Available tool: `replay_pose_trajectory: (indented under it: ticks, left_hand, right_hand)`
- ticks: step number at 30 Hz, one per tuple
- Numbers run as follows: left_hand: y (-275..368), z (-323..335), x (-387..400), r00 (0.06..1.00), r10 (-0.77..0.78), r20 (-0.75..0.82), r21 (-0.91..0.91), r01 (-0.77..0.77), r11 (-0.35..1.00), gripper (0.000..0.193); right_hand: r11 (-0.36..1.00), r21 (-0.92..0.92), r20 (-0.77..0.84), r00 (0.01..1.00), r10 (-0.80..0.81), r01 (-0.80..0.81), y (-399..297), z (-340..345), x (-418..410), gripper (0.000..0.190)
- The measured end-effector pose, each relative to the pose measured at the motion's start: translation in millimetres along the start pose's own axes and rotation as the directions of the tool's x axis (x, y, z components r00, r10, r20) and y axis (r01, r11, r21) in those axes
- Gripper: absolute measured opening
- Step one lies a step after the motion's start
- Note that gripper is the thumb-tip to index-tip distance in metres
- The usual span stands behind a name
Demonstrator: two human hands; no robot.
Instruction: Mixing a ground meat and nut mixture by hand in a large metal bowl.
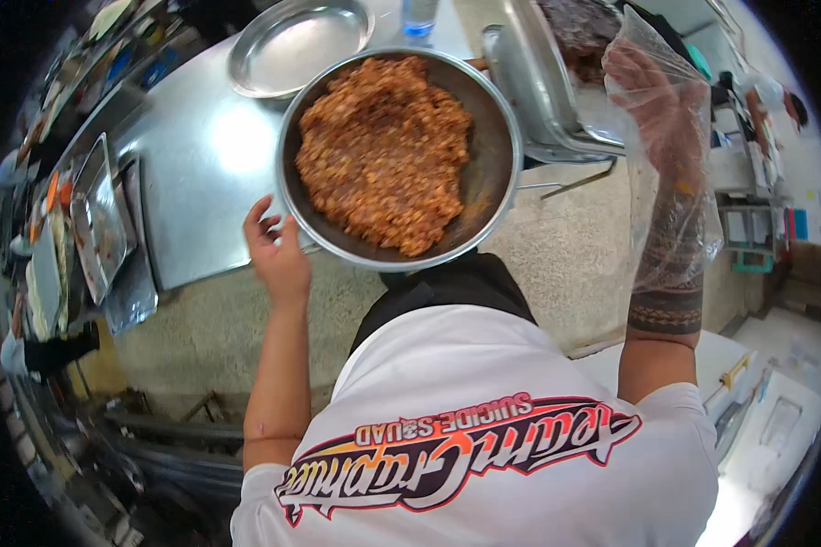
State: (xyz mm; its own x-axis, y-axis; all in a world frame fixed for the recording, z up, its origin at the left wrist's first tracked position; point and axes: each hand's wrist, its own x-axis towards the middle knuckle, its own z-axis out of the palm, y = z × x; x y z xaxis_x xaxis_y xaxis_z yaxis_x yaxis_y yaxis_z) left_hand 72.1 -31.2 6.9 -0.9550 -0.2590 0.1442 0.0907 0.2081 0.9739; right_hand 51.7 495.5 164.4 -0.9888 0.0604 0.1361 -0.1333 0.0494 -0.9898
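Note:
Seasoned minced meat (pixel 390 157) fills much of a large round metal bowl (pixel 510 147) at the edge of the steel table before me. My left hand (pixel 277 249) is at the bowl's left side, bare, fingers apart and slightly curled; whether it touches the rim cannot be told. My right hand (pixel 660 102) is raised to the right of the bowl, inside a loose clear plastic bag (pixel 677 225) that reaches down the forearm. Its fingers are apart, holding nothing apart from the plastic around them. Beside it lies dark meat under plastic (pixel 581 34) in a deep metal tray (pixel 544 75).
A round metal tray (pixel 301 44) lies behind the bowl on the steel table (pixel 191 198). Rectangular metal trays (pixel 102 219) stand at the left edge. A clear bottle (pixel 419 20) is at the back. White surfaces lie at lower right, and other people are at both sides.

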Motion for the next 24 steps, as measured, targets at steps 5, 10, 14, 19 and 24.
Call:
replay_pose_trajectory:
  ticks: [5,10,14,19,24]
  left_hand:
    - [-6.0,4.0,23.3,0.995,-0.082,-0.060,-0.044,0.080,0.996,0.042]
    - [-7.9,28.5,32.1,0.967,-0.235,-0.093,-0.021,0.234,0.972,0.048]
    - [-3.6,40.2,33.2,0.920,-0.341,-0.193,0.093,0.364,0.927,0.054]
    - [-13.2,33.4,30.5,0.901,-0.297,-0.317,0.345,0.401,0.849,0.055]
    - [-2.6,44.3,28.9,0.884,-0.303,-0.356,0.396,0.437,0.808,0.054]
  right_hand:
    - [0.979,-0.204,-0.131,0.991,-0.018,-0.009,-3.4,-96.4,8.5,0.107]
    - [0.685,-0.728,-0.030,0.999,-0.044,0.008,25.9,-120.2,59.0,0.101]
    - [0.289,-0.956,0.051,0.999,0.002,0.048,47.8,-108.7,60.4,0.099]
    - [0.152,-0.959,0.252,0.966,0.063,0.240,79.3,-124.4,92.0,0.097]
    - [0.172,-0.850,0.508,0.861,0.018,0.497,101.2,-125.9,119.3,0.095]
